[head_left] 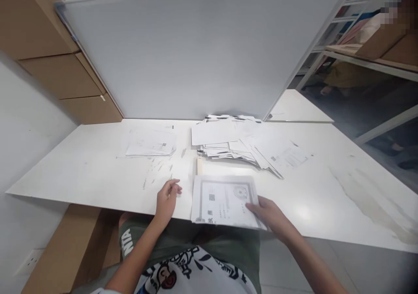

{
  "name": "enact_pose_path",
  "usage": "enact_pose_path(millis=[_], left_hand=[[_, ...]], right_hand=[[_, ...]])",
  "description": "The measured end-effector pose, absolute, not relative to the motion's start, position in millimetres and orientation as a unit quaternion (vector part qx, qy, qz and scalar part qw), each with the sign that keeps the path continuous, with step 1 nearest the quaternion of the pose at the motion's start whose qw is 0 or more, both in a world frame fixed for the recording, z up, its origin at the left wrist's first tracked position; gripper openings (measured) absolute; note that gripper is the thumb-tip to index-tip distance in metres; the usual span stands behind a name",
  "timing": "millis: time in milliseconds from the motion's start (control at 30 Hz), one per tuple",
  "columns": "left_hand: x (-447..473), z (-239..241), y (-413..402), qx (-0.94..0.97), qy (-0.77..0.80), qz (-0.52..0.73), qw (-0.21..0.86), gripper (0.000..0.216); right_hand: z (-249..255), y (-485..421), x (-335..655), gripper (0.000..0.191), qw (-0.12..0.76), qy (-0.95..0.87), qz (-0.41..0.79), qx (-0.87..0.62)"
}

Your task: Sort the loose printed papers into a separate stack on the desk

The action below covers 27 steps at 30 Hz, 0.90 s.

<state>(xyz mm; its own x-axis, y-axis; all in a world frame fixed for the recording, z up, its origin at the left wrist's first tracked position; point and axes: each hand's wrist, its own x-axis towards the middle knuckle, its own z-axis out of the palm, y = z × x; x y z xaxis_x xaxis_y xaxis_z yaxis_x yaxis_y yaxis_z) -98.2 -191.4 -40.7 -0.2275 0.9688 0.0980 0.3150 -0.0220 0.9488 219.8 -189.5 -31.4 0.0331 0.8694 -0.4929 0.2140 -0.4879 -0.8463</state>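
Observation:
My right hand [269, 213] grips a printed certificate sheet [228, 202] by its right edge, thumb on top and fingers hidden underneath. The sheet has a dark ornamental border, a round emblem and a square code, and it lies over the table's front edge; other sheets may be under it. To its left, my left hand [168, 198] rests at the table edge, holding nothing, its fingers loosely bent and apart. Just beyond the certificate, a pale wooden strip [199, 165] shows, partly covered by it.
A messy paper pile [225, 139] lies at the back of the white table [98, 167], with loose sheets to its right. A smaller paper stack [150, 143] is at the left. Behind stands a whiteboard [196, 54], flanked by cardboard boxes [62, 76] and a shelf [375, 59].

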Motion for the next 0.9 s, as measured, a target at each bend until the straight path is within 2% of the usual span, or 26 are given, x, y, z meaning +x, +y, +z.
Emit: enact_pose_path(millis=[100, 267, 467, 900], left_hand=[[-95, -29, -172, 0.592, 0.596, 0.46, 0.286, 0.024], [-76, -23, -156, 0.698, 0.554, 0.382, 0.246, 0.026], [-67, -48, -151, 0.758, 0.547, 0.296, 0.197, 0.037], [-65, -54, -154, 0.758, 0.559, 0.289, 0.172, 0.036]], right_hand=[[-27, -175, 218, 0.018, 0.277, -0.396, 0.587, -0.65], [-26, -173, 220, 0.02, 0.259, -0.387, 0.662, -0.588], [-31, -180, 222, 0.019, 0.267, -0.382, 0.628, -0.623], [-37, -185, 223, 0.022, 0.294, -0.377, 0.597, -0.644]])
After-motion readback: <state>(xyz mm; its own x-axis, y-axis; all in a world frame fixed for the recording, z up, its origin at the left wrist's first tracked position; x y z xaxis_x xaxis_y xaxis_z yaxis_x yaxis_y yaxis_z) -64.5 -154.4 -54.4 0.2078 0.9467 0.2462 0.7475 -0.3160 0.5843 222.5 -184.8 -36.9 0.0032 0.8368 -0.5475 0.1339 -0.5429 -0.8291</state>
